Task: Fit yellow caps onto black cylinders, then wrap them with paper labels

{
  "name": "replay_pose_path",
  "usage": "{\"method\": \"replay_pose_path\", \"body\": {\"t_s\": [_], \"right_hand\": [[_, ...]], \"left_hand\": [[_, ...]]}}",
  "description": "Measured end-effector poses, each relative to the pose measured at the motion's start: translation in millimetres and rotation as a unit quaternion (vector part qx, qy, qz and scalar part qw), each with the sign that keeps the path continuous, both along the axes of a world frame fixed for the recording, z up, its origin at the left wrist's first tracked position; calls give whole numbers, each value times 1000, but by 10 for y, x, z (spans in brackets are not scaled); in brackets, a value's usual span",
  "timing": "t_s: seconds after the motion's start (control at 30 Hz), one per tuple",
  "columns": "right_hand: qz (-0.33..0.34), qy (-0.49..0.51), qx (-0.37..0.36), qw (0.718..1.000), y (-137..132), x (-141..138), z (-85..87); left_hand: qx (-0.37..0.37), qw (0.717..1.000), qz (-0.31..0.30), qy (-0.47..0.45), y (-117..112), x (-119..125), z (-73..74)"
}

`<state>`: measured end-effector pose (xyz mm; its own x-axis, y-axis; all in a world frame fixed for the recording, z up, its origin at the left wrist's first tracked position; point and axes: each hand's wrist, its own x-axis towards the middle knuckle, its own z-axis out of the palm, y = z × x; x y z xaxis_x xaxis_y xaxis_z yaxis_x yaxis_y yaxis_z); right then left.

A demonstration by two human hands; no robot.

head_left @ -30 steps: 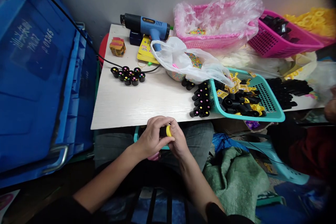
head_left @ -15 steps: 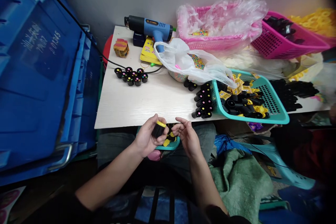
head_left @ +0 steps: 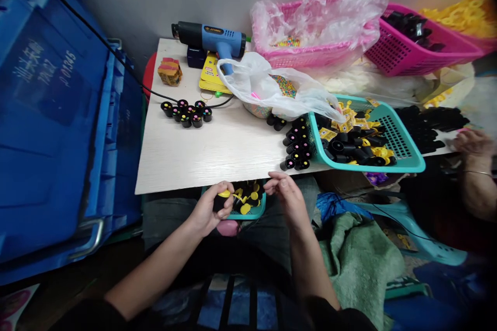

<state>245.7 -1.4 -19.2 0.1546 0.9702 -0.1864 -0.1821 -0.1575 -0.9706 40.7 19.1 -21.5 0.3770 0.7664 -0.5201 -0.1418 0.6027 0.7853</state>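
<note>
My left hand (head_left: 206, 213) is closed around a small black cylinder with a yellow cap (head_left: 221, 200), just below the table's front edge. My right hand (head_left: 290, 200) is held apart from it, fingers outstretched, with nothing visible in it. Between the two hands a small teal basket (head_left: 257, 214) sits at my lap, with black and yellow pieces (head_left: 245, 209) inside. Beyond my right hand, rows of black cups with coloured dots in them (head_left: 295, 146) stand on the white table (head_left: 217, 158). Another cluster of such black cups (head_left: 188, 114) stands farther left.
A larger teal basket (head_left: 417, 163) of black and yellow parts overlaps the table's front edge. Behind are a blue heat gun (head_left: 217, 39), a plastic bag of beads (head_left: 267, 80) and pink baskets (head_left: 310, 59). Blue crates (head_left: 46, 129) rise at left; another person's hand (head_left: 473, 142) shows at right.
My left hand has drawn left and slightly down with the capped cylinder. My right hand has moved right, away from it. The other person's hand has come into view at right.
</note>
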Motion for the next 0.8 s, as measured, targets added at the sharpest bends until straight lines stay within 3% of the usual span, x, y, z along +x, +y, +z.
{"method": "replay_pose_path", "body": {"t_s": [0.13,0.2,0.27,0.4,0.5,0.6,0.7,0.8], "right_hand": [[-150,-109,80,979,-30,484,154],[-247,-191,117,943,11,786,259],[-296,-298,124,899,128,1107,376],[-228,-561,2,796,572,1716,597],[-207,-621,-81,752,929,2078,712],[-224,-630,-139,730,1142,2364,782],[-221,-628,-208,717,1207,2595,807],[-218,-622,-257,706,1215,2740,772]], "left_hand": [[130,967,-78,205,-118,-162,-347],[175,947,-89,254,-124,-152,-496],[231,920,-112,296,-71,-66,-621],[314,867,-187,338,137,233,-820],[342,835,-231,363,265,394,-923],[350,814,-248,391,277,409,-954],[347,809,-250,404,162,299,-879],[289,873,-275,281,11,80,-644]]}}
